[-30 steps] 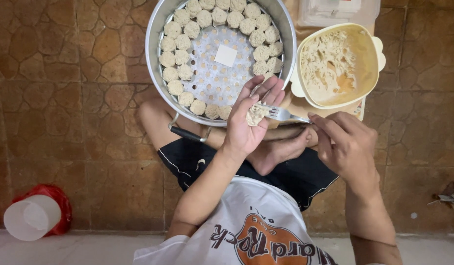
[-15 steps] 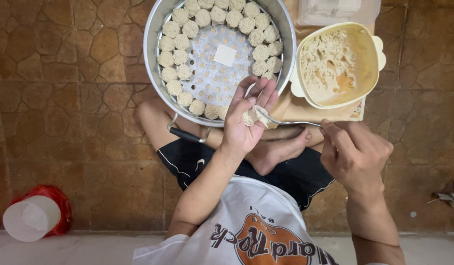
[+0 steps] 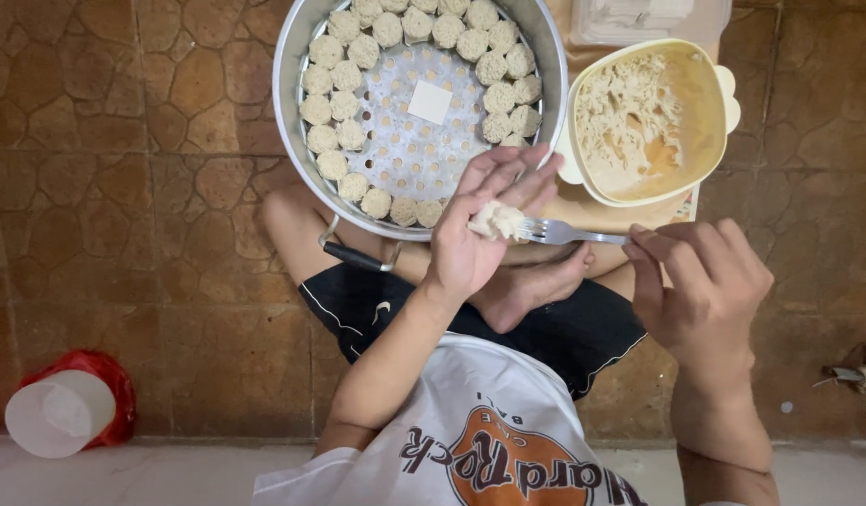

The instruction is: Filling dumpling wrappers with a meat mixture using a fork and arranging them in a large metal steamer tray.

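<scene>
Left hand [image 3: 475, 239] cupped, cradling pale dumpling wrapper with filling [image 3: 496, 221]; right hand [image 3: 704, 290] grip pinching silver metal fork [image 3: 569, 233], tines at 3 o'clock pressing filling in.

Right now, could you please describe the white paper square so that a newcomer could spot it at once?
Find the big round metal steamer on the brown stone floor. Dumplings ring its perforated tray. The paper square lies flat near the bare middle, the only flat, sharp-cornered white thing among the round, lumpy dumplings.
</scene>
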